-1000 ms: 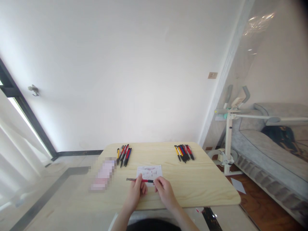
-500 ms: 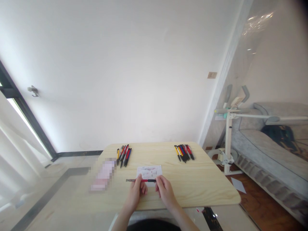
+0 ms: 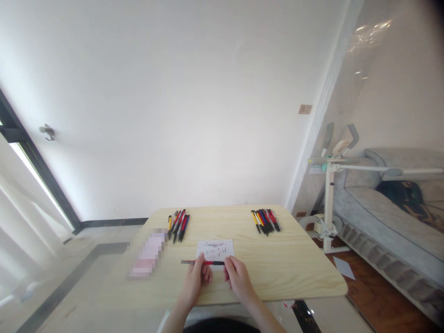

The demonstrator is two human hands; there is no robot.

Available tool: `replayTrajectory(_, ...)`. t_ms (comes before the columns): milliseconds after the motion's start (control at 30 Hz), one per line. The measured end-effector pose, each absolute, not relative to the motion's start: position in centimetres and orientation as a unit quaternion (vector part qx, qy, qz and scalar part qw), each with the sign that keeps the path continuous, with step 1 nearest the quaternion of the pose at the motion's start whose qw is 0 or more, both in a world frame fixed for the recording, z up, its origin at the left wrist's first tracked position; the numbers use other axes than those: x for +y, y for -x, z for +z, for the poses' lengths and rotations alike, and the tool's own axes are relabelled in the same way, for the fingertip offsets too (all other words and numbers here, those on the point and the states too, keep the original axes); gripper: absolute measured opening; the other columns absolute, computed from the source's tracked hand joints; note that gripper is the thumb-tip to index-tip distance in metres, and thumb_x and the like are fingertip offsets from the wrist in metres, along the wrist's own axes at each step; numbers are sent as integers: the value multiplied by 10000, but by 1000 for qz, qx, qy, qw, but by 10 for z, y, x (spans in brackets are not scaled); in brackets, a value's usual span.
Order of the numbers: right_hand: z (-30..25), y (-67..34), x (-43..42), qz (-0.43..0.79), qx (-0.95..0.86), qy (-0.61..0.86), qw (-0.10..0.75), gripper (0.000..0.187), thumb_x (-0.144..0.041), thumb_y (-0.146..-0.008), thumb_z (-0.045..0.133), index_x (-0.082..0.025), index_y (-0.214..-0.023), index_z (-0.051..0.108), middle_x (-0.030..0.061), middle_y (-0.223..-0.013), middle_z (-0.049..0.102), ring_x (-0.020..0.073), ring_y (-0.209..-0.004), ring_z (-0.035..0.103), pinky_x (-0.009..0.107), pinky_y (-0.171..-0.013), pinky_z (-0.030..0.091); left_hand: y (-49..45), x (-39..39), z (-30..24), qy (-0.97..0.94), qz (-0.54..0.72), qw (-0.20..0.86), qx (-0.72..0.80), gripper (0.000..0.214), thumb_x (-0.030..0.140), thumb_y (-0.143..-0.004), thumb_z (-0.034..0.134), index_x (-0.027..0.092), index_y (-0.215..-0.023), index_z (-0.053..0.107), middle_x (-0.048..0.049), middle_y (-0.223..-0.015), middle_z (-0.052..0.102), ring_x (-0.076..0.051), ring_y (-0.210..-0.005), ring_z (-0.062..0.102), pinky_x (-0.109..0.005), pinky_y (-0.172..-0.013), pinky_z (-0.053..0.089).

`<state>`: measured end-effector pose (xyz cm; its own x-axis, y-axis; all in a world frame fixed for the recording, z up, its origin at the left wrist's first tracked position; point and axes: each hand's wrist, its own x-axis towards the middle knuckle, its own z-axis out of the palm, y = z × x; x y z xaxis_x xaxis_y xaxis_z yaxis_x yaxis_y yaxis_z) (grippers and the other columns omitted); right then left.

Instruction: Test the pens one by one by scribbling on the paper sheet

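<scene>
Both my hands hold one red and black pen (image 3: 204,262) level just above the pale wooden table (image 3: 284,268). My left hand (image 3: 197,277) pinches its left half and my right hand (image 3: 236,276) pinches its black right end. Just behind the pen lies a small white paper (image 3: 215,248) with scribbled marks. A group of several pens (image 3: 178,225) lies at the table's back left, and another group of several pens (image 3: 265,220) at the back right.
A blurred pinkish object (image 3: 148,253) lies on the table's left side. A white stand with grey arms (image 3: 329,194) and a grey sofa (image 3: 388,217) are on the right. A white wall rises behind the table, with a window on the left.
My right hand has slid slightly left along the pen, closer to my left hand. The pen stays in both hands near the paper.
</scene>
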<state>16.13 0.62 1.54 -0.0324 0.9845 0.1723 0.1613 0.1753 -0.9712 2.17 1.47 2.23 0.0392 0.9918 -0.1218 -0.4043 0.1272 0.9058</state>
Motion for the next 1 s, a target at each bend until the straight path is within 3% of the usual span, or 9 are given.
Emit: replayTrajectory(1000,17,-164,6,425,-597,464,497,327,-428,-881,403,-174,-702,507,-54,-527,454,78,-418,386,197,-429,283,-21,15,20,-350,565,632,399,485,556,-757,498,217,-446,344,63,-351,355,-95,-360,401,-250,-413,288)
